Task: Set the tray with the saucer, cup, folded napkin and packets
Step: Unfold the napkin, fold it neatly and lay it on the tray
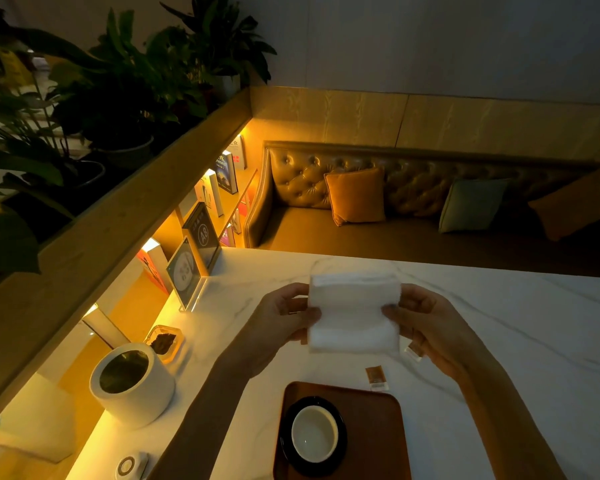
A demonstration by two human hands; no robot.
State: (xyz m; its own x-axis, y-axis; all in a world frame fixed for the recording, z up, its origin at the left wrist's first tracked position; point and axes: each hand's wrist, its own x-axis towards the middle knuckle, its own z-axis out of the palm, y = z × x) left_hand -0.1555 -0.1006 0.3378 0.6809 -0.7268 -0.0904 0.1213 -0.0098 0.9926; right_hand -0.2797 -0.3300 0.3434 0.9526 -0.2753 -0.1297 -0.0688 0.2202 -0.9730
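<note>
Both hands hold a white napkin (354, 311) up above the marble table, my left hand (281, 317) on its left edge and my right hand (426, 323) on its right edge. Close to me lies a brown tray (378, 431). On its left part sits a black saucer (340, 441) with a white cup (314, 433) standing upright on it. A brown packet (376, 377) lies on the table just beyond the tray's far right corner. A second packet (414, 351) shows partly under my right hand.
A white cylindrical container (132, 386) stands at the left, with a small dish (163, 344) of dark pieces behind it. Acrylic sign holders (191, 268) stand at the table's far left. A small round device (130, 467) lies at the near left edge. A sofa with cushions lies beyond the table.
</note>
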